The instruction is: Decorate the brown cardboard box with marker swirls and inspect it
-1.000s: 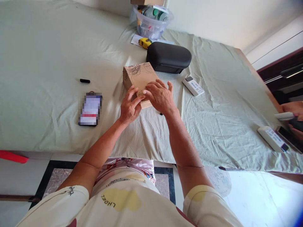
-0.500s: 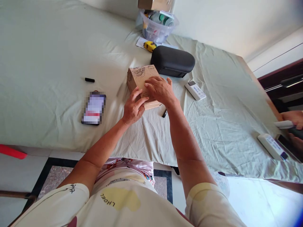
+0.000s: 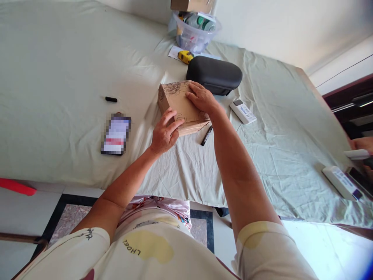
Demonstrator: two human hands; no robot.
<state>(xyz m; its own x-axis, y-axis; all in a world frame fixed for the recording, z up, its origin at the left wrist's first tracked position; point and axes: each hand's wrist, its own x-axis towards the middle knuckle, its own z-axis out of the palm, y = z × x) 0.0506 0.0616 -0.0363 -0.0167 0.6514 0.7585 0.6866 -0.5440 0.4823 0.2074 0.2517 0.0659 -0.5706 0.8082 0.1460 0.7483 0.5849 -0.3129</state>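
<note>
In the head view, we see the box (image 3: 181, 102) on the green cloth (image 3: 140, 50), in front of the person. It sits just this side of the black case (image 3: 214, 74).

We see the left hand (image 3: 163, 135) at the near left corner of the box. Its fingers are a bit bent and spread apart, and the tips touch the top. The right hand (image 3: 204, 100) lies palm down on the right part of the top, almost flat, with its fingers pointing to the far edge. Both hands touch the box, but we do not see either one wrapped around it.

How far along are we? The top is down, so we think the box is shut. Black scribbles are on it near some corners, so some drawing is done. The middle of the top is plain. We cannot tell if more marks are wanted.

The pen (image 3: 206, 135) is out of the hands, lying just beside the box, near the right arm. We cannot see its tip well. A small black cap (image 3: 111, 99) lies well apart, above the phone (image 3: 116, 134). If it fits the pen, we guess that putting it back on is not done yet. Letting go of the box is also left.
</note>
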